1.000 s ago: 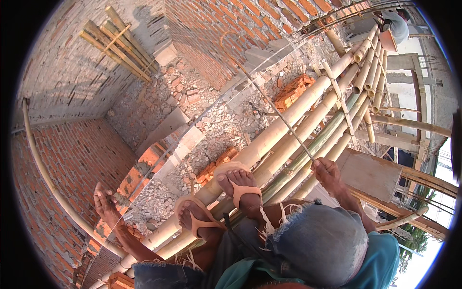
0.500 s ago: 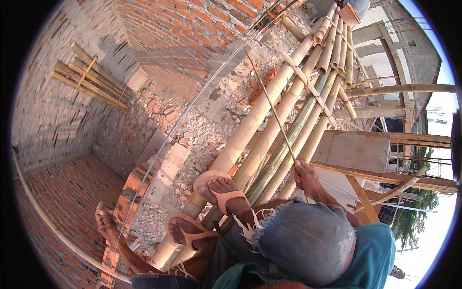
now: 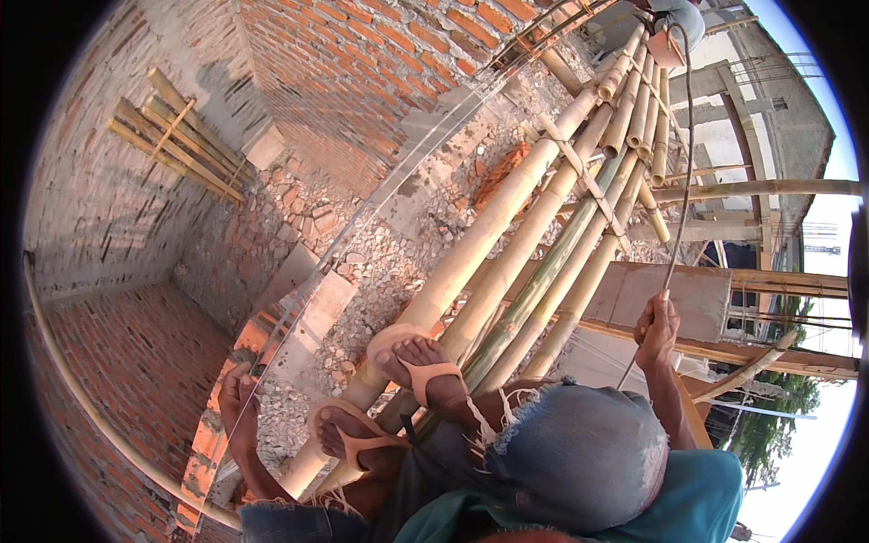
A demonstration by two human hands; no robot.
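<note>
My right hand (image 3: 658, 328) is closed around a thin, dark rod (image 3: 685, 163). The rod rises far above the hand and curves over at its upper end. Its lower end runs down beside my denim-covered knee (image 3: 575, 452). At the left, my left hand (image 3: 237, 405) is raised by the top of a low brick wall (image 3: 213, 439), its fingers loosely bent and apart. A thin pale line (image 3: 308, 282) passes across that hand; whether the fingers touch it I cannot make out. My sandalled feet (image 3: 425, 369) rest on bamboo poles (image 3: 493, 226).
Crosspieces (image 3: 588, 185) lie over the poles. Below is brick rubble (image 3: 398, 240), with a tied bamboo bundle (image 3: 176, 136) leaning at the left wall. A tall brick wall (image 3: 344, 81) bounds the far side. Another person (image 3: 681, 18) is at the top right. A concrete beam (image 3: 674, 294) stands right.
My right hand has moved up and right, swinging the rod from across the poles to the right side. The left hand has shifted right, toward the line, its fingers less spread.
</note>
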